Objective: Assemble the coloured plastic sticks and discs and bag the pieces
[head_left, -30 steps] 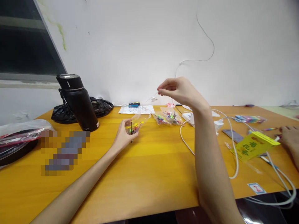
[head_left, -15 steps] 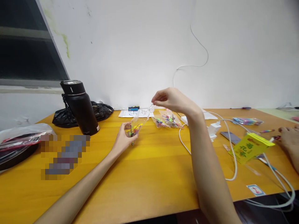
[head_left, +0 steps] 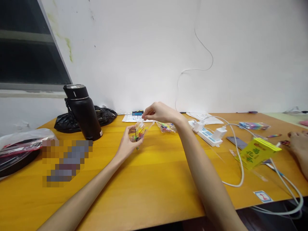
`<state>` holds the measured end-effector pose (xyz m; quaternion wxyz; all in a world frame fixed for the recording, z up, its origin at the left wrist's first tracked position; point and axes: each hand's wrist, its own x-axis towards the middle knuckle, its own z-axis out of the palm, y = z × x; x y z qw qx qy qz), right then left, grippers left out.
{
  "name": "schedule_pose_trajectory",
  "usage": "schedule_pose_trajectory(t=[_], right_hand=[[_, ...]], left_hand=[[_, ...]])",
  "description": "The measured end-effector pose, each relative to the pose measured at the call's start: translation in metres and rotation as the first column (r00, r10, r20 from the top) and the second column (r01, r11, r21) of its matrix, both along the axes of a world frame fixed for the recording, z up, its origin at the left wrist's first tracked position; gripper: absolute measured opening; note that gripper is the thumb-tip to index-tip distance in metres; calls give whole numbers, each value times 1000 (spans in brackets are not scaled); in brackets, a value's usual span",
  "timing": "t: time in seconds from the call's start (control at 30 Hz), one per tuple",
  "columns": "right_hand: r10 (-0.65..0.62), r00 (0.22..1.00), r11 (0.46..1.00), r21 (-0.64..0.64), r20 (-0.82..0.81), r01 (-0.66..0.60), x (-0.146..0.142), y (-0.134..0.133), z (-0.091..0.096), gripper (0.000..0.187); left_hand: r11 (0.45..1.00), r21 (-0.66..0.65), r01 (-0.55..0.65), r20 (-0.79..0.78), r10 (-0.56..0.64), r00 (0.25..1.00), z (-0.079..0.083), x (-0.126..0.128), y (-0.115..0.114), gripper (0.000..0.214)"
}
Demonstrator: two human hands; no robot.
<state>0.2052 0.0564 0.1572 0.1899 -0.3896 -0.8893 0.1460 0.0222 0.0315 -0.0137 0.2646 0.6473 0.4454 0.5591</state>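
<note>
My left hand [head_left: 127, 141] is closed around the lower part of a clear plastic bag [head_left: 148, 125] with small colourful pieces [head_left: 138, 136] inside, just above the table. Over the bag's top arches my right hand [head_left: 160, 112], its thumb and fingers pinched at the clear plastic of the upper edge. What the colourful pieces are is too small to tell. Behind my right wrist lies another clear bag of colourful pieces [head_left: 167, 127], partly hidden by the arm.
A black bottle [head_left: 84, 112] stands at the left before a black plastic bag [head_left: 106, 115]. At the back lies a blue-and-black screwdriver [head_left: 137, 113]. To the right are a white power strip [head_left: 208, 137], cables, a yellow box [head_left: 257, 152] and another person's hand [head_left: 298, 144].
My right hand has moved left and down, closer to the bag's top, and the stretched plastic has slackened. My left hand stays nearly in place. The power strip has come into view.
</note>
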Motion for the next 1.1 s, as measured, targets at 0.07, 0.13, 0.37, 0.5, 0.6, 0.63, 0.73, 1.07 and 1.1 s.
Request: schedule_pose_trajectory(t=[0.07,0.13,0.37,0.5,0.6,0.63,0.73,1.07,1.1], right_hand=[[-6,1000,1000,-5,6,6,-1,3,-2,20],[11,1000,1000,-14,-9,-11,-2,5,-3,21],[11,999,997,-77,35,-8,-7,8,-10,18],[-10,1000,1000,-5,20,10,-7,0,-5,16],[15,998,996,85,-58,-10,-4,-9,2,19],[33,997,995,96,-76,-25,-3,-11,4,19],[96,995,989,116,-43,-90,-1,-13,6,16],[184,976,948,243,114,-207,0,1,-1,15],[183,977,948,243,109,-205,2,2,0,14]], left_hand=[[1000,2,9,10,-9,1000,1,0,-1,53],[1000,6,13,19,-13,1000,1,0,-1,52],[999,24,25,33,-26,999,1,0,1,50],[1000,11,3,34,-3,999,-2,-2,4,51],[999,-24,-22,69,24,997,-4,-4,7,52],[999,-36,-26,87,29,996,-5,-4,7,52],[998,-69,-13,149,23,989,-5,-4,9,52],[983,-176,50,245,-5,969,2,-2,5,52],[979,-190,73,254,-23,967,3,-2,4,52]])
